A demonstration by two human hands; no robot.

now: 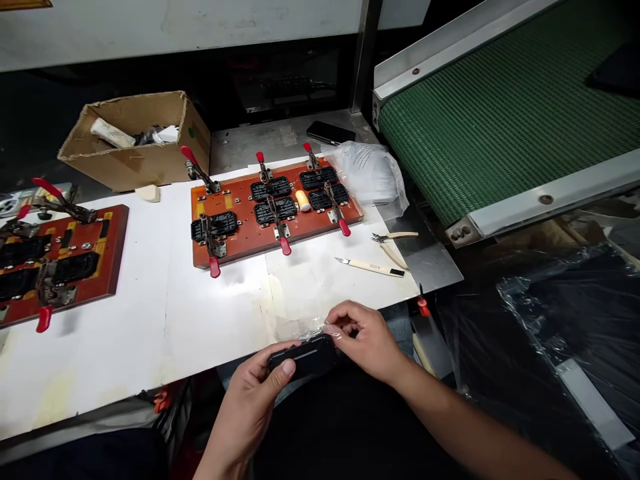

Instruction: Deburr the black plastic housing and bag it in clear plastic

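Observation:
My left hand [260, 383] grips a black plastic part [307, 357] by its left end, thumb on top, just off the table's front edge. At the part's right end, my right hand [363, 340] pinches a clear plastic film [305, 328], which spreads over the part's far side. Beyond the hands lies a reddish-brown fixture board [240, 243] with red-handled toggle clamps [285, 245] and several black plastic pieces [270, 189] on it. A craft knife [370, 267] and pliers with cream handles [395, 235] rest to the right of the board.
A second fixture board [113, 253] stands at the left. Behind are a cardboard box [135, 160], a bag of clear plastic sheets [373, 173] and a black phone [330, 132]. A green conveyor belt [500, 113] rises at the right, above black plastic-wrapped material [580, 307].

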